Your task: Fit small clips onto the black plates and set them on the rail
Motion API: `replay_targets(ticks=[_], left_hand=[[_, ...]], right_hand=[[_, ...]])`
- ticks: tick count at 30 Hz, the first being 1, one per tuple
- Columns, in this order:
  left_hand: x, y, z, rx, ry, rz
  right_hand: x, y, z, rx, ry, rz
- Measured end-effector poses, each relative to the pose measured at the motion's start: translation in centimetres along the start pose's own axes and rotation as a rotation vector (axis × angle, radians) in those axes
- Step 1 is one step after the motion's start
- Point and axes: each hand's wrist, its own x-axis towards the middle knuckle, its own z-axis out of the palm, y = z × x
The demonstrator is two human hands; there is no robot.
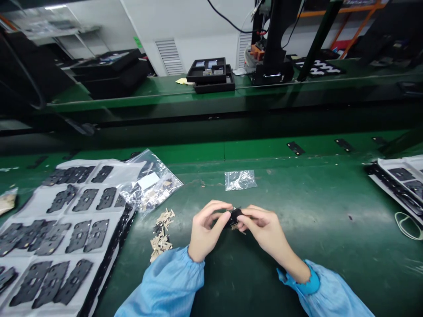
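Small, matte black part between my two hands

Head view: my left hand and my right hand both pinch the part, thumbs against fingers at opposite sides, over the smooth green tabletop. My fingers hide much of it, so I can't tell its full outline. I judge it light and stiff — perhaps easily cracked if squeezed across the middle — and best held by its outer edges. Nearest my left hand lies a loose pile of short tan strips, by a clear plastic zip bag
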Motion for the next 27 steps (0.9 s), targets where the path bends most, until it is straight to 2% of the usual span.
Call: replay_targets(ticks=[5,12,17,22,25,27], left_hand=[[0.2,0.1,-0.1,0.098,-0.064,0.040],[0.1,0.5,-0.4,0.357,-0.066,0.279],[0.0,0.8,-0.2,0.438,-0.065,0.364],[-0.1,0.6,-0.1,0.498,-0.072,0.424],[-0.3,0.2,0.0,0.540,-0.093,0.445],[-0.4,-0.2,0.1,0.573,-0.099,0.473]], right_hand=[[-0.2,-0.7,-0.5,-0.349,-0.091,-0.211],[-0.2,-0.2,-1.3,-0.713,-0.141,-0.463],[-0.6,-0.8,-1.4,-1.017,-0.198,-0.520],[-1.0,-1.8,-1.0,-1.237,-0.189,-0.596],[-1.0,-1.8,-0.9,-1.319,-0.160,-0.685],[-0.9,-1.6,-0.9,-1.282,-0.152,-0.670]])
